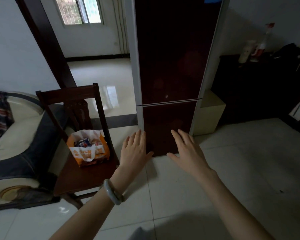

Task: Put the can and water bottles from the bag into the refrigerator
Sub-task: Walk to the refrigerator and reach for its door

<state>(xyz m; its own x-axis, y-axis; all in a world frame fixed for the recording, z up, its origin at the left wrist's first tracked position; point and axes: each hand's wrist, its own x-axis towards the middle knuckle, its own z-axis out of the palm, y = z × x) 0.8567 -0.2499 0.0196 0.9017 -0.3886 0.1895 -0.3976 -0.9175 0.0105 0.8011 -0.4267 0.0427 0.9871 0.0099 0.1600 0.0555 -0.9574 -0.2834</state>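
Left hand: our left hand (135, 149), bangle (113, 192) on the wrist, is out flat, fingers spread, palm down, holding nothing. It hangs between the chair and the fridge front, prob. because nothing is picked up yet.
Right hand: our right hand (187, 151) mirrors it, fingers apart, empty, in front of the fridge's lower door. Can't tell if either hand touches the door; they look just short of it.
Floor: pale tiles (232, 170), bare where we stand, so we've room to swing a door.
Chair: dark wooden chair (87, 172) sits just left of us, seat serving as a stand at arm's reach.
Bag: orange-and-white bag (89, 148) rests upright on the chair seat near the backrest, mouth open upward, so contents can be lifted straight out.
Can: a blue-red-white can (82, 142) top shows inside the bag. Water bottles: something pale beside it, too unclear to call.
Sofa: cream sofa (16, 135) behind the chair, striped cloth on its arm.
Refrigerator: tall dark refrigerator (170, 66) stands right ahead, both doors shut, lower door (168, 125) nearest our hands.
Step in hand: we judge the task is at its start; a door needs opening before anything goes in.
Beyond: cabinet w/ bottles (249, 51) at right, window (80, 11) in the far room.
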